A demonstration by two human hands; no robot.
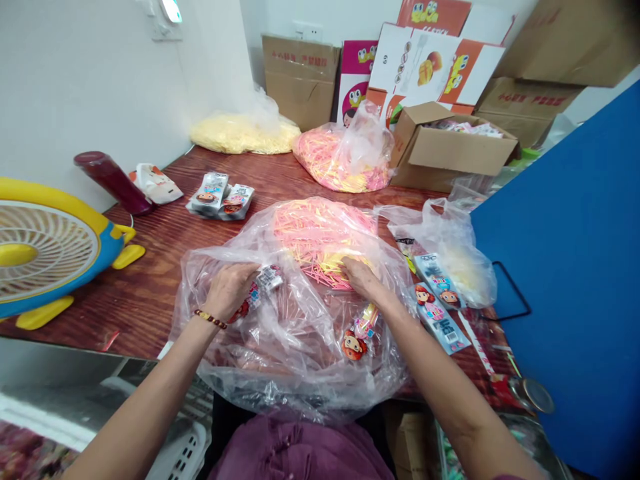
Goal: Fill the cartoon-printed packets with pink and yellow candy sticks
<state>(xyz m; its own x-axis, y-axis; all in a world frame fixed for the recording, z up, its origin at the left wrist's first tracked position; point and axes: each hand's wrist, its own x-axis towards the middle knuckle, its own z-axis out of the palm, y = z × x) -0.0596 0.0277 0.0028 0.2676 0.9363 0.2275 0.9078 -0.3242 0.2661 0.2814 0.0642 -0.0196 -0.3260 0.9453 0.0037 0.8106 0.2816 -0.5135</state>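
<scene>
Left hand (233, 290): fingers closed on a packet (270, 279), its long axis slanting away and rightward, barcode end toward the sticks (325, 230). Right hand (361, 277): fingertips at the sticks' near side; whether they pinch any cannot be told. Beneath both, a plastic bag (290, 353) lies on the wood-grained table (160, 257), overhanging its near edge. Left of the grip, tabletop stretches toward a fan (60, 247); rightward, other packets (437, 320) and a blue panel (565, 267) narrow the room. Beyond: cartons (300, 97), white wall (110, 80).
</scene>
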